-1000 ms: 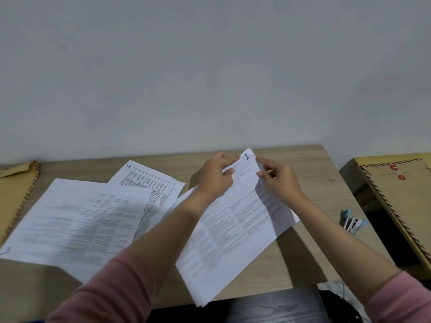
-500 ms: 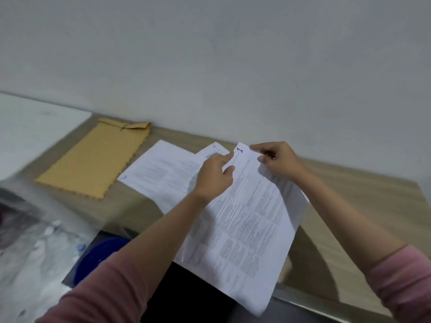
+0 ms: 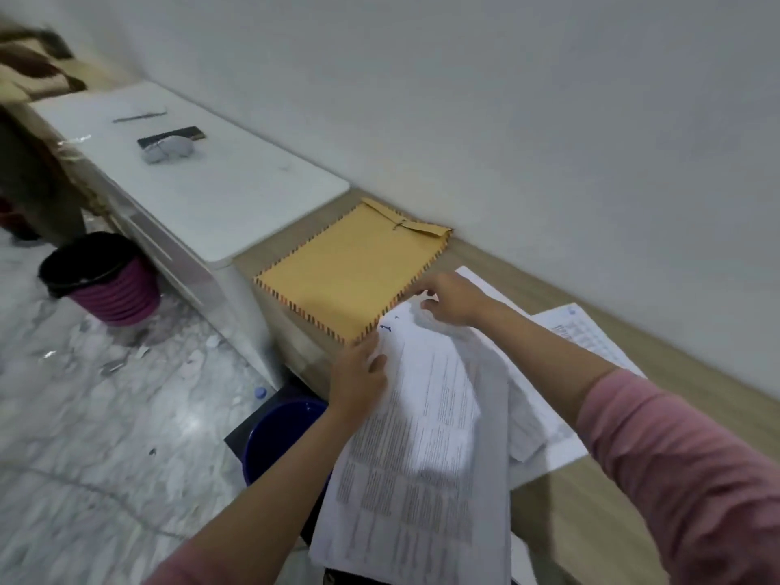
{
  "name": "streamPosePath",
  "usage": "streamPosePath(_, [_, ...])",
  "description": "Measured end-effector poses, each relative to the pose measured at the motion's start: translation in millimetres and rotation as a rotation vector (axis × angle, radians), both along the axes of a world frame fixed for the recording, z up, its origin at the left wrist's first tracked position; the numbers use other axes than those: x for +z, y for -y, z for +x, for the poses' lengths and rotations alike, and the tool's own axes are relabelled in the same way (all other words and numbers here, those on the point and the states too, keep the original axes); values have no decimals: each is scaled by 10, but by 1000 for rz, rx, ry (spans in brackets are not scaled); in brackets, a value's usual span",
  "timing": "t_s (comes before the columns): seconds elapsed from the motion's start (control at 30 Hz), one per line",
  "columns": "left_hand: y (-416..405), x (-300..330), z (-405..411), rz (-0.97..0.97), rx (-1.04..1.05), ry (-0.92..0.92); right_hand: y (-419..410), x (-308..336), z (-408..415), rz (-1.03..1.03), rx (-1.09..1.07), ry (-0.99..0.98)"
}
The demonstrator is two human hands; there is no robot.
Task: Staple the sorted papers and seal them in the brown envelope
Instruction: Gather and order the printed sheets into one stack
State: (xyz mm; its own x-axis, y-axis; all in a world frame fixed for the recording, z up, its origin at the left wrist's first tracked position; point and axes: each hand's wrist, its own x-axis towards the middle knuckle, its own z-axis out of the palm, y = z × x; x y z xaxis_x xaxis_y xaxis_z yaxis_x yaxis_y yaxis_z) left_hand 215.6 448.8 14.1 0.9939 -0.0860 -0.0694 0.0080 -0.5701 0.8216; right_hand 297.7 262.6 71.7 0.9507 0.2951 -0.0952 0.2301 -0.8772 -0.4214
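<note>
I hold a printed sheet (image 3: 426,437) marked "1" in blue at its top corner. My left hand (image 3: 358,377) pinches its top left edge; my right hand (image 3: 449,299) grips its top right corner, where the paper bends. The sheet hangs over the wooden table's (image 3: 591,513) front left corner. The brown envelope (image 3: 350,272), with a dashed border and its flap at the wall end, lies flat on the table's left end, just beyond my hands. Two more printed sheets (image 3: 591,335) lie on the table under my right forearm. No stapler shows.
A white table (image 3: 202,179) stands to the left against the wall, with a dark flat object and a grey lump on it. On the marble floor are a purple bin (image 3: 105,280) with a black liner and a blue bucket (image 3: 283,437) below my left forearm.
My view has swung left, bringing the white table and floor into sight. My hands carried the sheet left toward the envelope's near edge, and its top right corner now bends.
</note>
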Motion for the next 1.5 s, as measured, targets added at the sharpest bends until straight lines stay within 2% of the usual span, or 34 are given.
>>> streamPosePath(0.13, [-159, -181, 177, 17, -20, -8, -92, -247, 338, -228, 83, -35])
streamPosePath(0.2, [-188, -233, 233, 20, -54, -5, -86, -349, 432, -267, 101, -64])
streamPosePath(0.43, [-181, -291, 356, 79, -151, 109, -35, -304, 541, -115, 14, -124])
streamPosePath(0.57, [-100, -191, 413, 74, -170, 198, 74, -258, 454, 26, -100, -42])
streamPosePath(0.8, [216, 79, 571, -2, -173, 272, 431, 202, 269, 339, -303, 51])
streamPosePath(0.9, [384, 226, 576, -121, -191, 367, 638, 364, 157, 420, -388, 69])
streamPosePath(1.0, [569, 356, 592, -220, -186, 329, 812, 480, 13, 506, -448, 113])
streamPosePath(1.17, [863, 564, 591, -231, -198, 399, 1045, 636, -201, 673, -518, 176])
streamPosePath(1.37, [1064, 710, 554, -243, -266, 419, 1170, 708, -503, 725, -542, 274])
streamPosePath(1.5, [1119, 704, 533, -148, -288, 454, 1166, 672, -687, 669, -515, 281])
